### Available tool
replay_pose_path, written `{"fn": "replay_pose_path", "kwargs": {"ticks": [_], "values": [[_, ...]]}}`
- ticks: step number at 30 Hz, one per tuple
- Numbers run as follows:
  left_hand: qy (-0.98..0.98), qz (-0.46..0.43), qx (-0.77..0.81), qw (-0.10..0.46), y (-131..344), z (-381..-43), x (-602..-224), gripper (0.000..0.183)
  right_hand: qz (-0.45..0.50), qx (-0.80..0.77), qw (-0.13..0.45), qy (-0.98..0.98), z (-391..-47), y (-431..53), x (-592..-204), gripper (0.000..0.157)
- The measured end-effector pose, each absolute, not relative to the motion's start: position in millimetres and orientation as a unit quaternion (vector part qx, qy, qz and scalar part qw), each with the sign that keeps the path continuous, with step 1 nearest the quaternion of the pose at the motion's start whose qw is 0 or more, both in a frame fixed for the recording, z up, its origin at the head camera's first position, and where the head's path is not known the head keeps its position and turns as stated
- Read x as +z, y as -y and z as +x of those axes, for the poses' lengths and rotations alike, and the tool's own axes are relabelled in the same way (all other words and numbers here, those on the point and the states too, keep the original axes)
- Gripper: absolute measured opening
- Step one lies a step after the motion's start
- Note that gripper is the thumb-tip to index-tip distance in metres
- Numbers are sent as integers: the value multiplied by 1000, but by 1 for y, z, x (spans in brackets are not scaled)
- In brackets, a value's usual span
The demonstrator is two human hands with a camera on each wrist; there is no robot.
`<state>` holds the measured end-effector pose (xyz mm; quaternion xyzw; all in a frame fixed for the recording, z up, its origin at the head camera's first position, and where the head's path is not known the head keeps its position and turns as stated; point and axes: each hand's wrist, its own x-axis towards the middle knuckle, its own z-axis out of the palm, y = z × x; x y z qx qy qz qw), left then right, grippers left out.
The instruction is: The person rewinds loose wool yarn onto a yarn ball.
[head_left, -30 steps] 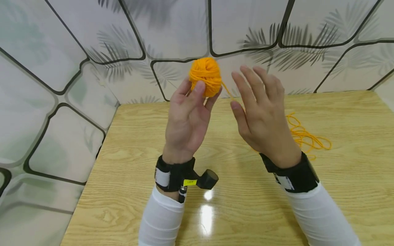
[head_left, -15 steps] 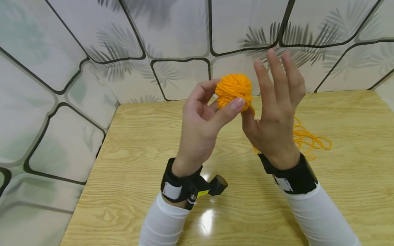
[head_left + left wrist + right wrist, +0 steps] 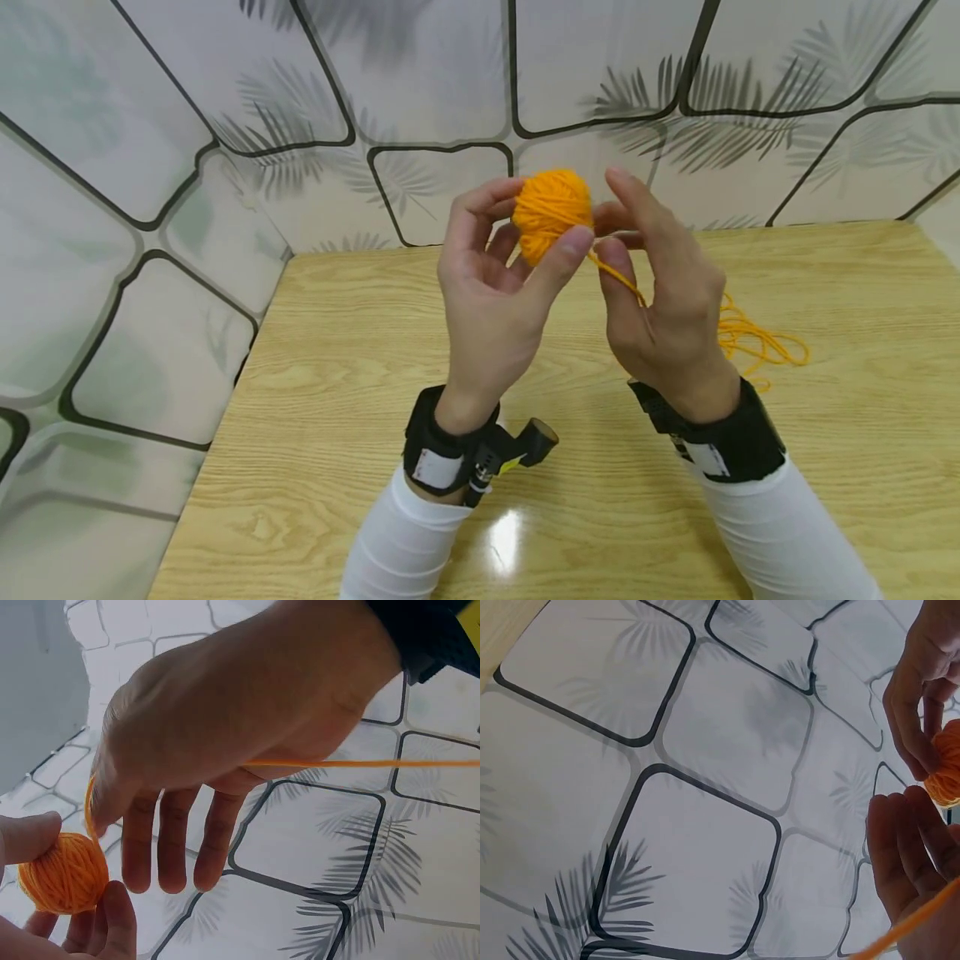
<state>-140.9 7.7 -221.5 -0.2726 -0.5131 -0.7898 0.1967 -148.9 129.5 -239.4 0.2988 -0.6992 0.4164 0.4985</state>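
Note:
My left hand point(image 3: 491, 292) holds a small ball of orange yarn point(image 3: 553, 212) above the table, thumb at its near side and fingers behind it. In the left wrist view the yarn ball point(image 3: 64, 874) sits between that hand's thumb and fingertips. Just right of it is my right hand point(image 3: 667, 308), fingers extended toward the ball. A strand of yarn point(image 3: 618, 277) runs from the ball into the gap between right thumb and index finger. The left wrist view shows the strand point(image 3: 360, 763) leaving past the right palm, with three fingers point(image 3: 172, 840) straight.
Loose loops of orange yarn point(image 3: 761, 337) lie on the wooden table point(image 3: 300, 467) behind the right wrist. A wall covering point(image 3: 442, 196) with dark lines and leaf prints stands along the back and left. Black straps point(image 3: 450, 450) with cameras are on both wrists.
The left hand has moved right with the yarn ball, toward the right hand, and turned it. The right hand's raised fingers have lowered toward the ball, and the strand shows at its thumb.

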Motion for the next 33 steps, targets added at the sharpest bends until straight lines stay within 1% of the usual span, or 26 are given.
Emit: {"fn": "replay_pose_path", "kwargs": {"ticks": [5,7,9,12,15,17,19,21,23,27,30,33], "values": [[564,-277,-752,200,-7,-141,-224,50,349,413,457,706,-146,-134,-232,45],[586,-279,-732,206,-6,-142,-225,48,368,403,445,711,-145,-135,-230,48],[606,-284,-711,216,-6,-143,-226,44,375,391,442,715,-145,-136,-228,48],[633,-293,-675,241,-5,-144,-227,40,375,391,445,713,-145,-137,-228,47],[662,-309,-623,279,-3,-145,-226,40,370,425,440,700,-146,-137,-228,48],[681,-323,-580,309,-2,-145,-225,41,367,465,418,688,-147,-138,-228,49],[698,-336,-534,338,-1,-146,-223,44,363,520,383,672,-148,-140,-231,52],[708,-349,-496,361,1,-147,-221,47,356,589,330,646,-150,-144,-233,55],[712,-369,-457,384,5,-147,-218,51,353,656,260,615,-153,-149,-236,57],[703,-425,-397,409,18,-147,-208,61,371,753,70,539,-155,-161,-238,55],[724,-440,-332,414,24,-147,-205,71,391,773,-48,498,-158,-167,-241,51],[764,-429,-250,412,25,-147,-207,76,409,780,-108,462,-160,-170,-245,48]]}}
